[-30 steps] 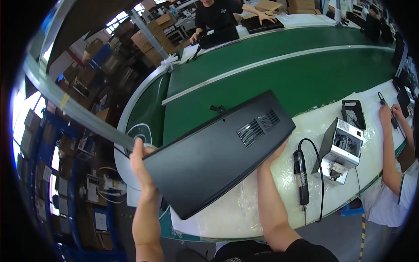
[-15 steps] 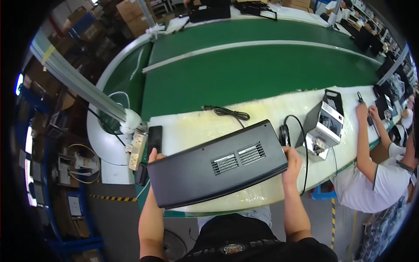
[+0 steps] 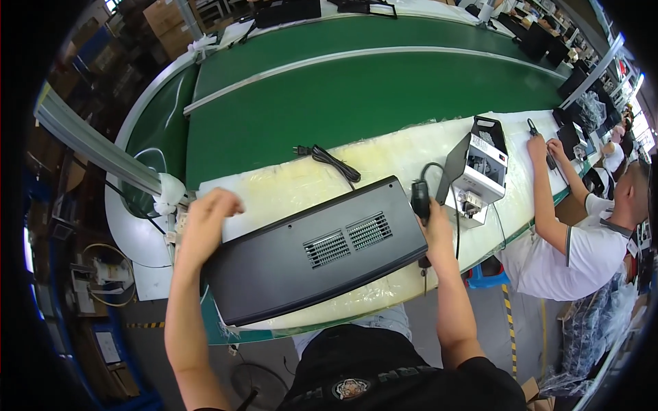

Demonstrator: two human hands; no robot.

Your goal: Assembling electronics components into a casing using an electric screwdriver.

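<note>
L hand (image 3: 211, 220)'s come off the black case (image 3: 319, 272) since half a sec ago, & R hand (image 3: 440, 231) has gone from its right end to the black corded driver (image 3: 420, 198). Case now lies flat on the pale bench cover (image 3: 264, 188), nr the front edge, vents up. L fingers bent & bunched by its far-left corner; can't tell if fully closed. R fingers overlap the driver's mid part, just beside the case; can't tell if clamped on it. Bundled power cord (image 3: 336, 163) w/ plug sits behind the case; white metal box (image 3: 483, 166) to the right.
</note>
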